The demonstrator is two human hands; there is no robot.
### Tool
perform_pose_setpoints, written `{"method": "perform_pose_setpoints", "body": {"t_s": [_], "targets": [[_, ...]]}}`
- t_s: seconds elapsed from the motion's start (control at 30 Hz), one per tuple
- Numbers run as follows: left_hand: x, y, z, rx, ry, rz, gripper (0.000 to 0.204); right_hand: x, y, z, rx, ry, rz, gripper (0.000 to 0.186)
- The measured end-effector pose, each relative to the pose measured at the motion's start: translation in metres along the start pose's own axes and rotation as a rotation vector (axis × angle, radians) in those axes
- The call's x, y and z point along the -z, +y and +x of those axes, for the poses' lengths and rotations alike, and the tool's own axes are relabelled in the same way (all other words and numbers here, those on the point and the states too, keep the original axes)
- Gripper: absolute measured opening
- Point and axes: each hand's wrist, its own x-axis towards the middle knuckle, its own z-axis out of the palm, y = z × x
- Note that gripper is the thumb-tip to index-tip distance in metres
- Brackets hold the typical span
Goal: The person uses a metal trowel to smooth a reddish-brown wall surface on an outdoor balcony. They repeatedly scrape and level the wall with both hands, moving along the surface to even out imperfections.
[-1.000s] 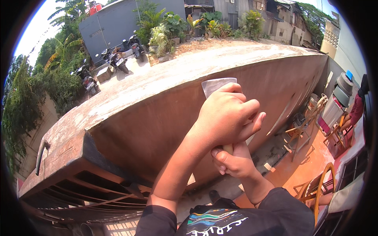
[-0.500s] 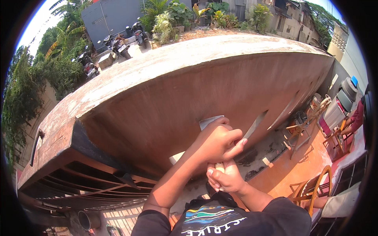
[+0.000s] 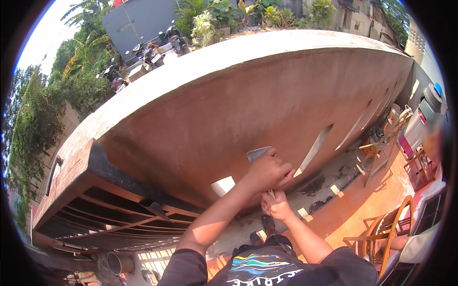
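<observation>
A flat, wide-bladed scraper point(image 3: 257, 153) with a pale handle is held against or just in front of the reddish-brown plastered wall point(image 3: 238, 105); whether it touches cannot be told. My left hand point(image 3: 271, 171) is closed around its upper part, just below the blade and partly covering it. Lower down, my right hand point(image 3: 276, 206) grips the handle, thumb and fingers wrapped round it. Narrow slots point(image 3: 315, 145) pierce the wall to the right of my hands, and a pale rectangular opening point(image 3: 222, 186) shows to their left.
A barred metal gate point(image 3: 105, 217) is at lower left, near a metal pot point(image 3: 117, 262). At right are wooden chairs point(image 3: 377, 226), stacked bins point(image 3: 427, 107), a blurred person point(image 3: 434, 138) and another person's arm point(image 3: 400, 243). Parked motorbikes point(image 3: 148, 55) stand beyond the wall.
Both hands and the scraper have moved down from near the wall's top edge to lower on its face. More of the wall and floor shows around them.
</observation>
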Motion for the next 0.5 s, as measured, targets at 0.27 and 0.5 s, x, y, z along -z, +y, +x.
{"method": "perform_pose_setpoints", "body": {"t_s": [0.27,0.5], "targets": [[0.044,0.002,0.044,-0.059,-0.021,0.191,0.027,-0.024,-0.036,0.031,0.078,0.012,-0.055,0.021],[0.071,0.021,0.051,-0.048,0.047,0.125,0.029,-0.051,-0.062,0.007,-0.056,0.054,-0.096,0.019]]}}
